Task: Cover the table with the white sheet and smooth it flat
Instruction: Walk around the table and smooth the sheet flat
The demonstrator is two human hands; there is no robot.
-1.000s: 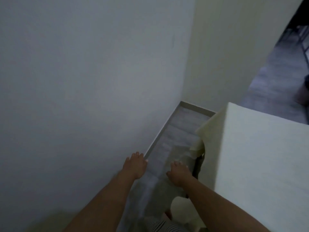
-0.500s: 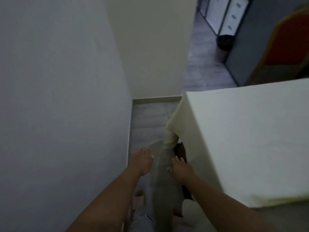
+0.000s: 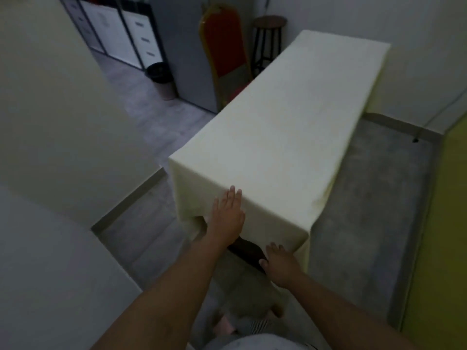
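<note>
Head view showed the white sheet (image 3: 283,137) draped over the long table, hanging down its near end. We laid our left hand (image 3: 226,218) flat, fingers spread and gripping nothing, on that near edge to press the cloth smooth. Our right hand (image 3: 280,265) sat at the hanging hem near the corner, fingers loosely extended; whether it pinched cloth we could not tell.

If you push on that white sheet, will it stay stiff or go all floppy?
Probably floppy: the white sheet droops over the table's edges and folds at the near corner. It likely slides and bunches when pushed, since nothing visibly pins it. It looks thin, so probably light under the left hand.
</note>
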